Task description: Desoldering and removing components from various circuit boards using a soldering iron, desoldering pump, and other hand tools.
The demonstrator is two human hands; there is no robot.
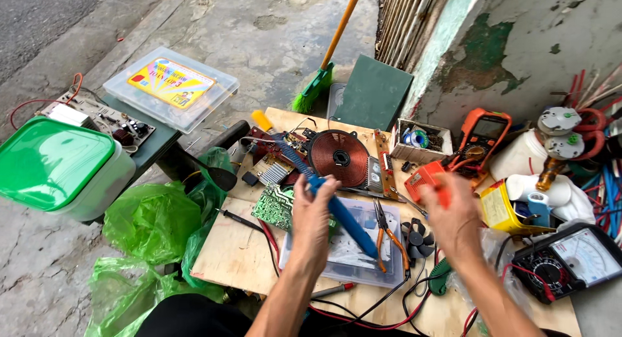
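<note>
My left hand (312, 215) is closed around a blue desoldering pump (343, 217) that slants across a clear plastic box (343, 256) on the wooden board (236, 249). My right hand (455, 217) is raised over the board's right side, its fingers pinching a small orange-red part (443, 196). A copper induction coil (339, 157) lies just beyond both hands, with circuit boards (273, 206) to its left. Orange-handled pliers (391, 236) and a small black fan (416, 238) lie between my hands.
An analogue meter (570, 259) sits at the right, an orange multimeter (483, 135) farther back, with wires and motors beyond. At the left are green bags (152, 220), a green-lidded tub (58, 162) and a clear lidded box (172, 88). A broom (324, 65) leans by the wall.
</note>
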